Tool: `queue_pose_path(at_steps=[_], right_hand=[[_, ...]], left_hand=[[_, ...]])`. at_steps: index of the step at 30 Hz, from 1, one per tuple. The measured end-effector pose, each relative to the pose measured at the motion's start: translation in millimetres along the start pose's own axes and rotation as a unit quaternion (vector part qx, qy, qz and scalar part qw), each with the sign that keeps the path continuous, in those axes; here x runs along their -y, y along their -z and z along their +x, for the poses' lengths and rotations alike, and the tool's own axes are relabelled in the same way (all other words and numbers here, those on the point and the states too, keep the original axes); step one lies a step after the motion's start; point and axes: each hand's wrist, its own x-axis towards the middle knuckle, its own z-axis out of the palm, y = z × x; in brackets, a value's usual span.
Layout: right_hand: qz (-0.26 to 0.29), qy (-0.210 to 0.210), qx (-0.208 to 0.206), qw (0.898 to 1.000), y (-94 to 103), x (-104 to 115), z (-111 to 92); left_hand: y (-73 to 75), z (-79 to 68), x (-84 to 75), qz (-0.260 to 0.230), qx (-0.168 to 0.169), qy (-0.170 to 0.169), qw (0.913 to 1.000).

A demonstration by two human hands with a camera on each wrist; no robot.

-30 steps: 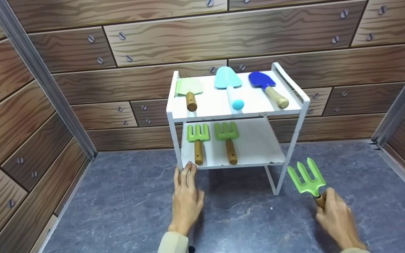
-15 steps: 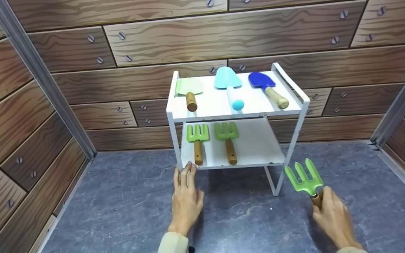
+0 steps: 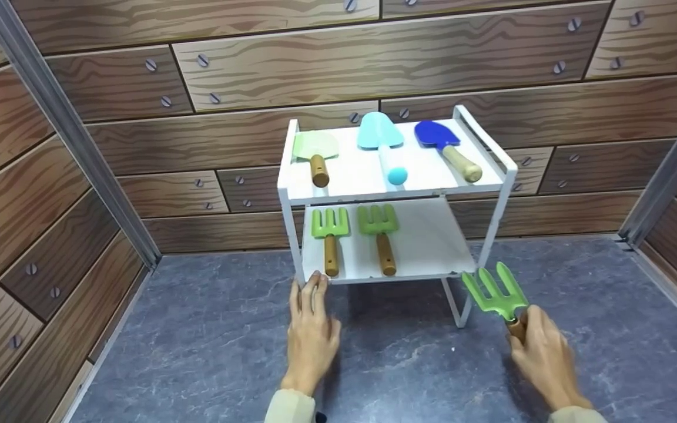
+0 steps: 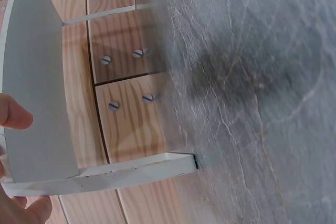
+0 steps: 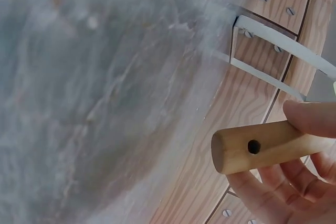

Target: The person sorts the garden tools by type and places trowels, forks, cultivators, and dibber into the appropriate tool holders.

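My left hand [image 3: 312, 335] reaches to the lower left corner of a white two-tier shelf rack [image 3: 374, 191], fingers mostly extended and touching the shelf edge and leg. In the left wrist view its fingers [image 4: 37, 209] lie against the rack's leg. To the right of the rack, my right hand [image 3: 544, 352] holds a green three-pronged hand fork [image 3: 500, 296] by its wooden handle [image 5: 262, 146], prongs pointing up and away beside the right front leg. Two similar hand forks, a left one [image 3: 330, 235] and a right one [image 3: 381, 235], lie on the lower shelf.
Up on the top shelf lie a pale green scoop [image 3: 316, 147], a light blue trowel [image 3: 381, 138] and a dark blue trowel [image 3: 437, 134]. Wood-patterned walls [image 3: 374, 64] enclose the grey marbled floor [image 3: 221, 335] on three sides.
The right hand has drifted left with the hand fork, bringing its prongs nearer the rack's right front leg. My left hand stays at the rack's corner.
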Motion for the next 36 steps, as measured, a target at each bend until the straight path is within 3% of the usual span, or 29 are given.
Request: queue_pose_path(at_steps=[26, 36], right_hand=[[-0.001, 0.068, -0.039, 0.997, -13.2, 28, 2], [0.009, 0.094, -0.055, 0.994, -10.3, 40, 4]], left_hand=[[-1.8, -1.3, 0.9, -0.001, -0.009, -0.011, 0.9999], [-0.9, -0.1, -0.2, -0.009, 0.0, 0.002, 1.0]])
